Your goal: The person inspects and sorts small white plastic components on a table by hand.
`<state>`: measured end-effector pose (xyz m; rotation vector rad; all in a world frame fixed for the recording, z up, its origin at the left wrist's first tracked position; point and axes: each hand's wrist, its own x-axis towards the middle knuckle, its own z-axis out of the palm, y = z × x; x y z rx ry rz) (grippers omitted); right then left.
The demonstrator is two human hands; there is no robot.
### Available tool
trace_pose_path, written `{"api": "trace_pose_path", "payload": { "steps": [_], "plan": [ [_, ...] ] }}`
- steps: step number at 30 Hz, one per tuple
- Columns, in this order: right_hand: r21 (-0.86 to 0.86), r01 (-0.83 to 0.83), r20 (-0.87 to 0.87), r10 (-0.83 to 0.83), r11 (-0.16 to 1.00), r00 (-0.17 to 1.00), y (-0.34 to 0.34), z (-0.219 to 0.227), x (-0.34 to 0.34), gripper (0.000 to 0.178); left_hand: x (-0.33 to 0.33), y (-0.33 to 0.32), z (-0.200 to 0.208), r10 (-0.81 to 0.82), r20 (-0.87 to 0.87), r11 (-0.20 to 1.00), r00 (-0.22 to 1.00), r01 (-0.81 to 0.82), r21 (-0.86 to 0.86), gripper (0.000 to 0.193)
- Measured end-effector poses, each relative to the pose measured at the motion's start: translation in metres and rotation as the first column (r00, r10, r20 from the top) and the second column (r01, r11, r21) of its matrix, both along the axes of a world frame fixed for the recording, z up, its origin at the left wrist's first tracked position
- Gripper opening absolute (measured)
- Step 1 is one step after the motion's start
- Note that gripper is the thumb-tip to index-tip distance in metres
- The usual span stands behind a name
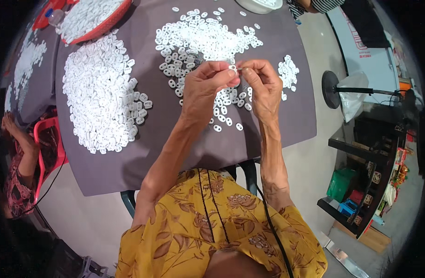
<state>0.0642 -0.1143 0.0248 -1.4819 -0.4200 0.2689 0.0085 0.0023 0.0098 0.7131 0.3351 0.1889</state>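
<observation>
Both hands meet above the grey surface (184, 153): left hand (204, 90) pinches a small white plastic piece (232, 68), right hand (263, 85) pinched shut at it. Beyond: loose pile (198, 39). Left of that: bigger pile (101, 92), then red basket (94, 18).

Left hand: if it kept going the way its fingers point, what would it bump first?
Probably the right hand: the left hand points right, both pinching one small white piece. Depth looks matched, though it's hard to judge.
</observation>
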Motion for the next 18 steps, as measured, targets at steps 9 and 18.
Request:
{"api": "trace_pose_path", "payload": {
  "steps": [9,18],
  "plan": [
    [0.022,-0.04,-0.013,0.041,0.999,0.999,-0.004,0.01,-0.005,0.007,-0.008,-0.001,0.006,0.015,0.031,1.0,0.999,-0.016,0.02,0.017],
    [-0.028,-0.041,-0.019,0.041,0.999,0.999,-0.006,0.013,-0.008,0.004,-0.01,-0.001,0.01,0.012,0.037,0.995,0.999,-0.015,0.095,0.016]
  ]
}}
